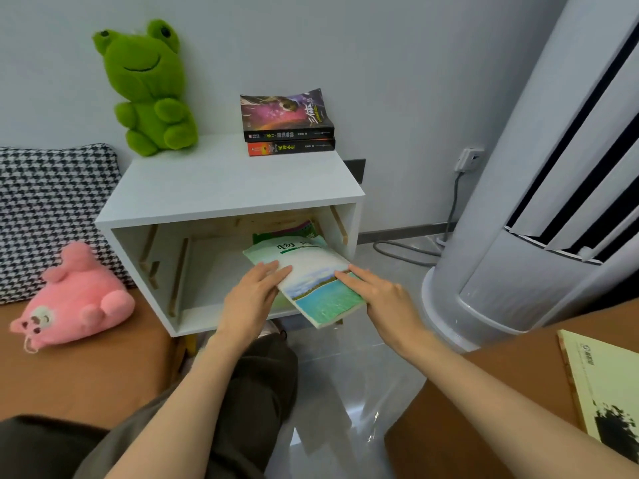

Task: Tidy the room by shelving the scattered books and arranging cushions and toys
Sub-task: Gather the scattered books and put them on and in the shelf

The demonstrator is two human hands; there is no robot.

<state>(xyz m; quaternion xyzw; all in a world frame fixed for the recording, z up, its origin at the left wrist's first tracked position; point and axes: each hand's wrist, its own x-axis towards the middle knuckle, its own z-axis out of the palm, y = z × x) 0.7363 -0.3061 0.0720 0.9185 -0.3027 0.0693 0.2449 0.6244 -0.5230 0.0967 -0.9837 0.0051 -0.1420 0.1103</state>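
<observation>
A green-and-white book (311,271) lies half inside the open white cabinet (228,188), its near end sticking out over the front edge. My left hand (250,299) grips its left side and my right hand (383,299) presses its right side. Beneath it inside lies another green book (297,230), mostly hidden. Two dark books (288,124) are stacked on the cabinet top at the back. A green frog toy (147,88) sits upright on the top's left corner. A pink plush toy (74,302) lies on its back beside a houndstooth cushion (45,209).
A tall white air conditioner (539,188) stands right of the cabinet, its cable (408,252) trailing on the grey floor. A yellow-green book (608,385) rests on a brown surface at the lower right. A brown sofa seat (86,368) lies at left.
</observation>
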